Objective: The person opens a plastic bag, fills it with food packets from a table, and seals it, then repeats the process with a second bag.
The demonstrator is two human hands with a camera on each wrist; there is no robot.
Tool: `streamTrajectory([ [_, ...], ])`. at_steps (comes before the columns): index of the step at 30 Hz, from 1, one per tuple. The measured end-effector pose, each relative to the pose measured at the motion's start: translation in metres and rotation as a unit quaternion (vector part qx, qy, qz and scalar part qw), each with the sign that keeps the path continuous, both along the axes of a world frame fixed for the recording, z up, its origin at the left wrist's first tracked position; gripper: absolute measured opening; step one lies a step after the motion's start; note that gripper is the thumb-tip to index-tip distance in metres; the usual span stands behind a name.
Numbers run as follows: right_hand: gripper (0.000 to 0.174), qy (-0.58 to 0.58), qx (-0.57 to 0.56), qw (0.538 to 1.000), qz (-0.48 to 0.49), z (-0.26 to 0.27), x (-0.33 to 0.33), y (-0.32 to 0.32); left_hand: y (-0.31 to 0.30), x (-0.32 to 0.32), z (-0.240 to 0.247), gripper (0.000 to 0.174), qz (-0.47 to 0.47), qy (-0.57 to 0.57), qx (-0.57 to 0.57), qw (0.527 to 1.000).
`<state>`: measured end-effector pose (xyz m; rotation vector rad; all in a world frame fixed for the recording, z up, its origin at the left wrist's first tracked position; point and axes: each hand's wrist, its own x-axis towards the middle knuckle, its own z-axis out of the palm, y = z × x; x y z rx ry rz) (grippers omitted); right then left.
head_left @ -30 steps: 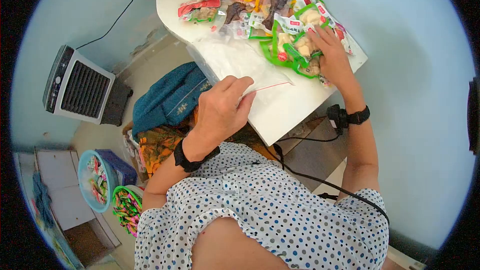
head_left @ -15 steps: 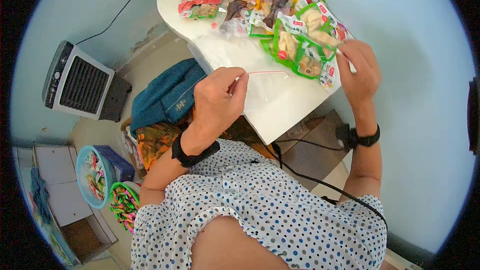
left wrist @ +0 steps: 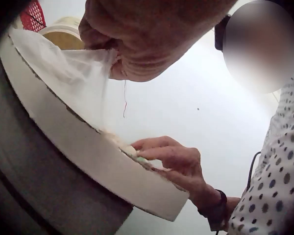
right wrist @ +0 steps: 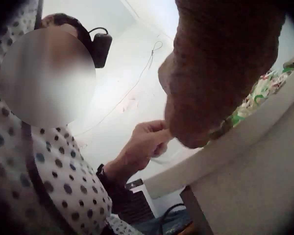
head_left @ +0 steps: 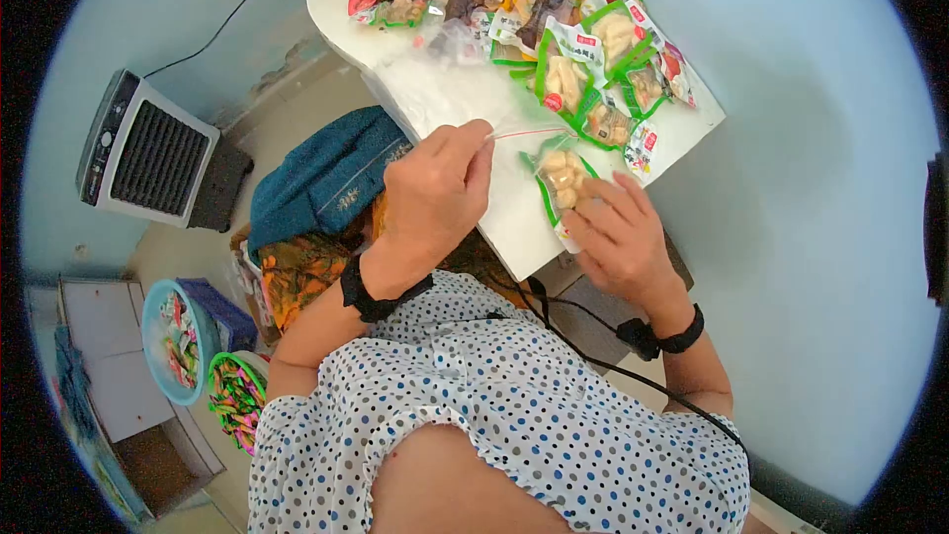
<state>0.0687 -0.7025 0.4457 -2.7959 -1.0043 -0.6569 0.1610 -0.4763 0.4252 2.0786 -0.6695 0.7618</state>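
Bag pinched at mouth by raised left hand, right hand lower, gripping packet by its edge

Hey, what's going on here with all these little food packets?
A person's left hand pinches the edge of a see-through plastic bag on the white table. The right hand holds a green-edged packet near that edge, outside the bag. Lots of other packets are piled farther back.
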Motion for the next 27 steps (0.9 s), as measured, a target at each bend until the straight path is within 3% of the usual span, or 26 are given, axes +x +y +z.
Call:
streamTrajectory([
  [1,0.037,0.039,0.006,0.999,-0.017,0.007,-0.002,0.001,-0.001,-0.001,-0.001,0.017,-0.008,0.006,0.002,1.0],
  [4,0.047,0.057,0.185,0.981,-0.018,-0.009,-0.003,-0.019,-0.003,-0.002,-0.003,0.021,-0.033,0.003,0.011,0.999],
  [7,0.047,0.017,0.226,0.945,-0.237,-0.017,-0.007,-0.001,-0.005,-0.005,-0.007,0.022,-0.047,0.02,0.003,0.999],
  [10,0.045,0.072,0.165,0.935,-0.307,-0.018,-0.003,0.017,-0.006,-0.008,-0.009,0.022,-0.061,0.038,0.004,0.997],
  [13,0.039,0.044,0.178,0.944,-0.275,-0.021,0.003,0.022,-0.004,-0.01,-0.009,0.022,-0.065,0.032,0.011,0.997],
  [14,0.038,0.085,0.215,0.933,-0.275,-0.022,0.004,0.021,-0.003,-0.01,-0.01,0.022,-0.067,0.027,0.014,0.997],
  [18,0.03,0.211,0.394,0.848,-0.286,-0.029,0.002,0.002,-0.001,-0.007,-0.01,0.021,-0.064,0.012,0.007,0.998],
  [22,0.018,0.276,0.617,0.692,-0.253,-0.003,-0.01,-0.007,0.0,-0.003,-0.01,0.018,-0.062,0.002,-0.003,0.998],
  [27,0.016,0.348,0.651,0.646,-0.198,0.018,-0.027,-0.002,-0.003,-0.008,-0.007,0.011,-0.069,0.029,-0.014,0.997],
])
